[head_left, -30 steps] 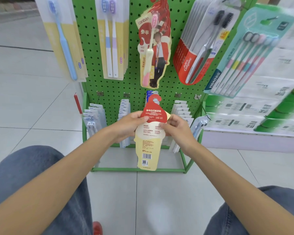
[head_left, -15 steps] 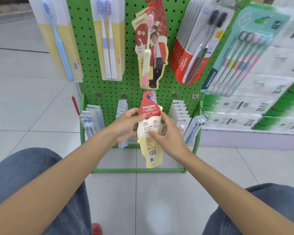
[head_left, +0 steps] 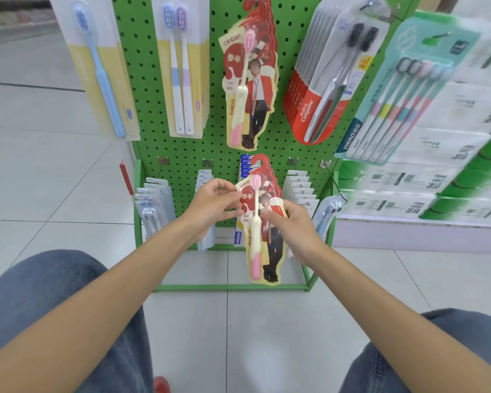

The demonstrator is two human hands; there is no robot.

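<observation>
While both hands hold it in front of the green pegboard rack, the canban toothbrush pack hangs upright, printed front to camera, hook end up. The left hand pinches its upper left edge. The right hand grips the right edge, fingers curled. The pack partly hides the blue-topped packs behind it. White packs hang just right, a matching canban stack above, Colgate packs upper right.

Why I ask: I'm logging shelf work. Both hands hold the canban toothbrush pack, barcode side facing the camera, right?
No. The head view shows the left hand and right hand holding the canban toothbrush pack with its front, the toothbrush side, facing the camera, not the barcode side.
</observation>
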